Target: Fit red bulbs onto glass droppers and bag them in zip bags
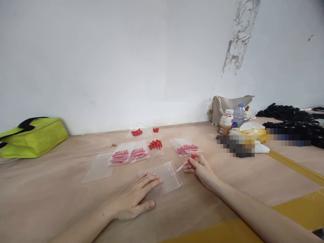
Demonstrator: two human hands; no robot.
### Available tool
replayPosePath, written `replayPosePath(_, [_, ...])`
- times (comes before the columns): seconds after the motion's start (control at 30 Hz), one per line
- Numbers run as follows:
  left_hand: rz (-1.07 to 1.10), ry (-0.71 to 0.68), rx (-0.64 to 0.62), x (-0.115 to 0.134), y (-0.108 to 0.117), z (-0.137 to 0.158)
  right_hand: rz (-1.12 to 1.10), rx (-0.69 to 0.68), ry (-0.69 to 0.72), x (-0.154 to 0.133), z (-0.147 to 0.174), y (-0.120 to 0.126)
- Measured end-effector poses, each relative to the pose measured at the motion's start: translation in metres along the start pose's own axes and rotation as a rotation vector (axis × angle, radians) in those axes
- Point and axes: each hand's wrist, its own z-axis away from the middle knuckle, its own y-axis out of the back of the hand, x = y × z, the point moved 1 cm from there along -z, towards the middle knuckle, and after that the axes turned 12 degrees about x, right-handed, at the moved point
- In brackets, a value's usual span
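Observation:
My left hand (139, 195) lies flat, fingers spread, on the left part of a clear zip bag (168, 177). My right hand (199, 168) pinches a glass dropper (181, 167) by its red rubber bulb. The dropper's tip points left at the bag's red-striped opening; whether it is inside, I cannot tell. Beyond the bag, several red-bulbed droppers (157, 148) lie in a row. Filled zip bags of red bulbs (130, 153) are stacked to their left, beside a flat clear bag (98, 167). Another filled bag (187, 147) sits just past my right hand.
Red bulbs (137, 132) lie on a bag near the wall. A lime-green bag (37, 138) stands at far left. At right are a brown drink bottle (226, 122), a water bottle (239, 116), a beige bag (216, 108), a tissue pack (253, 132) and black items (288, 116).

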Motion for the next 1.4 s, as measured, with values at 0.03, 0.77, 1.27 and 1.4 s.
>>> replayPosePath(0.03, [0.022,0.006,-0.004,-0.001,0.002,0.001,0.004,-0.042,-0.02,0.0,0.001,0.0])
replayPosePath(0.77, [0.089,0.052,0.028,-0.006,-0.006,-0.002,0.227,-0.688,0.057,-0.01,0.014,-0.007])
replayPosePath(1.27, [0.181,0.173,0.175,-0.017,-0.006,0.002,0.542,-0.662,0.276,-0.011,-0.003,-0.005])
replayPosePath(1.4, [0.194,0.103,0.211,-0.013,-0.005,-0.001,0.571,-0.727,0.427,-0.022,0.0,-0.003])
